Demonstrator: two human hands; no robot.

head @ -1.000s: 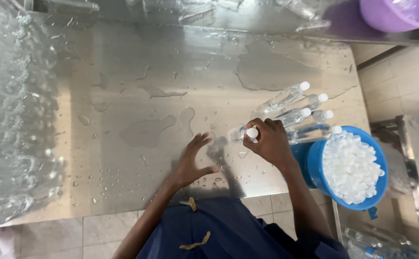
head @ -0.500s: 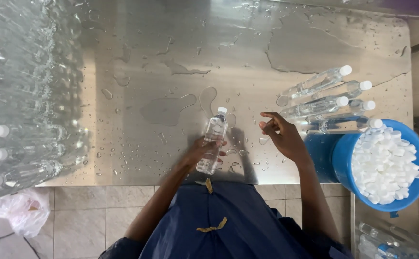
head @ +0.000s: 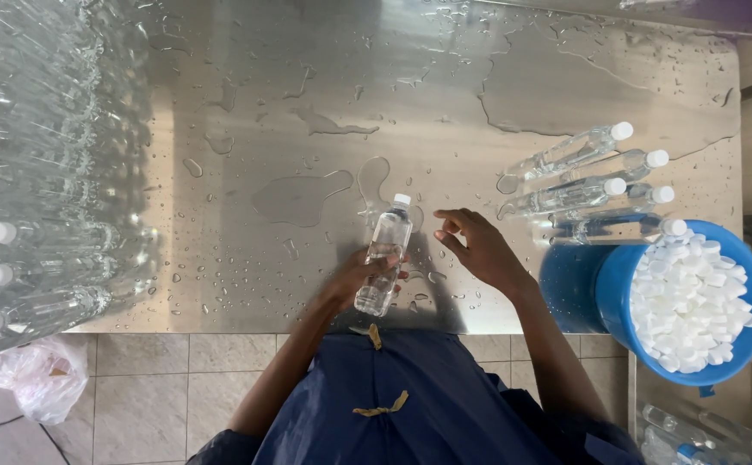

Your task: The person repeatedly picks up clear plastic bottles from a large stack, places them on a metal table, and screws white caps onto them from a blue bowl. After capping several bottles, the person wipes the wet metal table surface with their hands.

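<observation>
Wet steel table (head: 247, 103): we are gripping one capped bottle (head: 383, 255) in our left hand (head: 354, 280); right hand (head: 479, 250) loosely spread, empty; five capped bottles (head: 582, 185) lying done; caps (head: 686, 301) filling the blue bucket (head: 604, 293).

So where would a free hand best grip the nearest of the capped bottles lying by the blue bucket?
Probably around the mid-body of the nearest lying bottle, coming from above: it lies flat, its cap end touches the blue bucket, and another bottle lies close on its far side.

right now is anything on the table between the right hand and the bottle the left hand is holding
Nothing visible. The left hand grips the clear capped bottle, and the right hand hovers open just beside it. Only wet steel table with water drops lies in the gap; the lying bottles and blue bucket are on the far side.
</observation>
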